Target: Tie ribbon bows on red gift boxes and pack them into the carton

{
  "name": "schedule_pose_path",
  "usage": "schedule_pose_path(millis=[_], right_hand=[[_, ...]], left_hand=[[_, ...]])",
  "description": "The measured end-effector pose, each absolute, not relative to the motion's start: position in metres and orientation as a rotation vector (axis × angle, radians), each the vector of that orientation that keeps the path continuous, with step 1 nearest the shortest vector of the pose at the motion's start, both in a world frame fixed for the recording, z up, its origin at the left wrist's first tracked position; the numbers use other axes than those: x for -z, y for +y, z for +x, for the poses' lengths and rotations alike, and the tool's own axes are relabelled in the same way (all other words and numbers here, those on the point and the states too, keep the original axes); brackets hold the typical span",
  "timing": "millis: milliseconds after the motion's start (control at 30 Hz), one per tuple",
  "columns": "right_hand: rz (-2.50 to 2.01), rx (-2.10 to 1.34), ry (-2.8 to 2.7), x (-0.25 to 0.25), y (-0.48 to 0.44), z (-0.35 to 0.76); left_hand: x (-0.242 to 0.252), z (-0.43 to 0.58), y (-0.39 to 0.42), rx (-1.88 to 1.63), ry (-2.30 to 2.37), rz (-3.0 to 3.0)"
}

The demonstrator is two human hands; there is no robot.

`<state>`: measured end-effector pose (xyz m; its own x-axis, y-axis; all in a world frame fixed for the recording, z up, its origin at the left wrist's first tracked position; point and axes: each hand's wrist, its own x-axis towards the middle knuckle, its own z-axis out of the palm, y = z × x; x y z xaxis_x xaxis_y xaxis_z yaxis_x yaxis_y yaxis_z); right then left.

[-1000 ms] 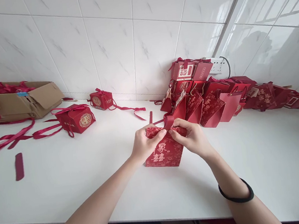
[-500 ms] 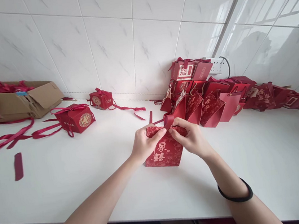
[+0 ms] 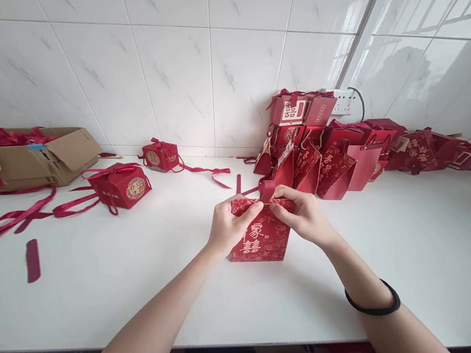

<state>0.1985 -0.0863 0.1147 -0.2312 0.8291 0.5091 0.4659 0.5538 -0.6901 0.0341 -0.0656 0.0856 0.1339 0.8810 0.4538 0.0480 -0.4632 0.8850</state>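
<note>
A red paper gift bag (image 3: 264, 241) with pale characters and a floral pattern stands upright on the white table in front of me. My left hand (image 3: 232, 225) is closed in a pinch on the left part of its top edge. On the right part, my right hand (image 3: 302, 215) pinches the same edge, thumbs close together. A dark red ribbon loop (image 3: 267, 189) rises between my fingertips, and a small gold strip shows below it. My fingers behind the bag are hidden. The right wrist wears a black band (image 3: 376, 311).
Several red gift bags (image 3: 333, 170) and boxes are piled at the back right beside a power strip (image 3: 340, 102). Two red boxes with ribbon bows (image 3: 123, 186) sit at left. A cardboard box (image 3: 67, 154) holds ribbons, and loose ribbon strips (image 3: 32, 260) lie on the table (image 3: 125, 293).
My hands keep the same pinch at the bag's top. The gold strip between the thumbs shows a bit more clearly, and the view has shifted slightly.
</note>
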Motion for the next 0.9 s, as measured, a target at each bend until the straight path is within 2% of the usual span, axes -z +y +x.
schedule_pose_path(millis=[600,767,900], right_hand=[[-1.007,-0.540,-1.784,-0.107,-0.084,0.195],[-0.990,-0.844,-1.783,-0.106,-0.081,0.210],[-1.095,-1.187,-1.979,-0.106,-0.072,0.230]], left_hand=[[-0.088,0.034,-0.067,-1.383,0.883,1.613],[-0.082,0.021,-0.060,-1.193,0.758,1.566],[-0.080,0.003,-0.047,-0.772,0.584,1.543]])
